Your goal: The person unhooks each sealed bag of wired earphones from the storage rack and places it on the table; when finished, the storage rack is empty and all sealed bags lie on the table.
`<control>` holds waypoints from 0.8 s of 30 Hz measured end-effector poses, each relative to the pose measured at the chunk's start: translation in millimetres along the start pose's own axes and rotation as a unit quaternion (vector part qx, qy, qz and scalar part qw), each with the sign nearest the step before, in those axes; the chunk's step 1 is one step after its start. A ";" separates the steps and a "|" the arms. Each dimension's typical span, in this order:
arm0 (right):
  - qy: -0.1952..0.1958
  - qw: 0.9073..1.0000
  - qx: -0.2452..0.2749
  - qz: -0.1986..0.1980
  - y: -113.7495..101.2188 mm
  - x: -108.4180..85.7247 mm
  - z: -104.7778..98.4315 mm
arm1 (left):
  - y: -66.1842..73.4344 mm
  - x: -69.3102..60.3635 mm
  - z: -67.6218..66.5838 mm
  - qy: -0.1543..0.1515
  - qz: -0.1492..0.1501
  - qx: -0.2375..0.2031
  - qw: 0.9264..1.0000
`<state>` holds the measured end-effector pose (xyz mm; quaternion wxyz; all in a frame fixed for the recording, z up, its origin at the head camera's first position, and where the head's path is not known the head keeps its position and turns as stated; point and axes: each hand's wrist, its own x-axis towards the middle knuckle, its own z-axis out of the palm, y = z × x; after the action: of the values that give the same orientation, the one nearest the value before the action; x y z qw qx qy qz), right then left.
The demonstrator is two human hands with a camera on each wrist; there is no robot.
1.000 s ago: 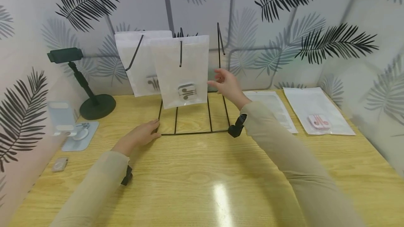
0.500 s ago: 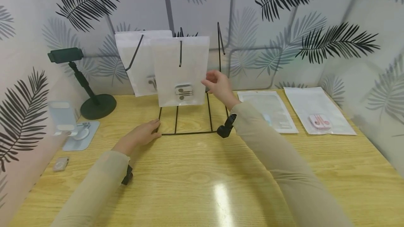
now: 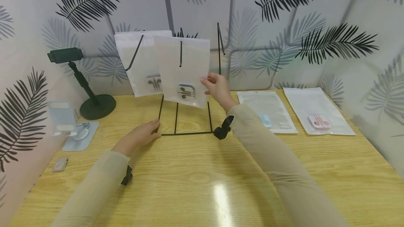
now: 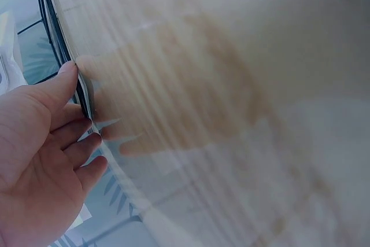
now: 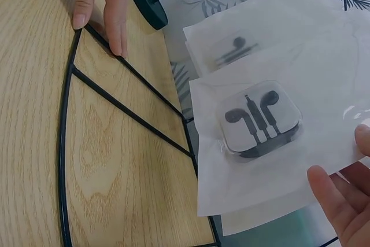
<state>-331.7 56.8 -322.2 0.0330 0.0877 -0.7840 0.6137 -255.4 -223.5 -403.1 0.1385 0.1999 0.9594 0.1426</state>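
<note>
A white pouch with boxed earphones (image 3: 184, 69) hangs on the middle hook of a black wire rack (image 3: 189, 133). My right hand (image 3: 218, 88) pinches the right edge of this pouch, low down near the earphones. The right wrist view shows its fingertips (image 5: 362, 138) at that edge, one in front of the pouch. My left hand (image 3: 140, 134) rests at the front left corner of the rack's base, fingers pressing down on the bars. Behind and left, another earphone pouch (image 3: 139, 62) hangs on the left hook, partly covered by the front one.
At the right lie a pouch with pink earphones (image 3: 320, 109) and a clear-fronted pouch (image 3: 268, 108). On the left stand a dark green phone stand (image 3: 98, 106) and a pale blue stand (image 3: 80, 139), with a small clear case (image 3: 60, 164) nearby. The rack's right hook (image 3: 221, 39) holds nothing.
My right hand has moved left onto the front pouch's right edge. That pouch has swung and now tilts, its right side lower. My left hand has stayed at the rack's corner.
</note>
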 end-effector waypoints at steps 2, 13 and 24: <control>0.002 1.000 0.008 0.002 0.6 -0.5 0.4 | 0.0 -0.5 -0.1 0.000 -0.001 -0.001 1.000; 0.041 0.999 0.029 0.007 -1.4 -7.2 -0.1 | -0.4 -1.4 0.3 0.004 0.000 0.006 1.000; 0.044 0.998 0.042 -0.034 3.6 -16.5 -6.7 | 0.4 -0.7 -0.1 0.004 0.005 0.007 1.000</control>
<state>-316.5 65.7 -326.6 0.0852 0.0886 -0.7520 0.6476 -254.6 -223.4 -402.7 0.1325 0.2049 0.9600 0.1370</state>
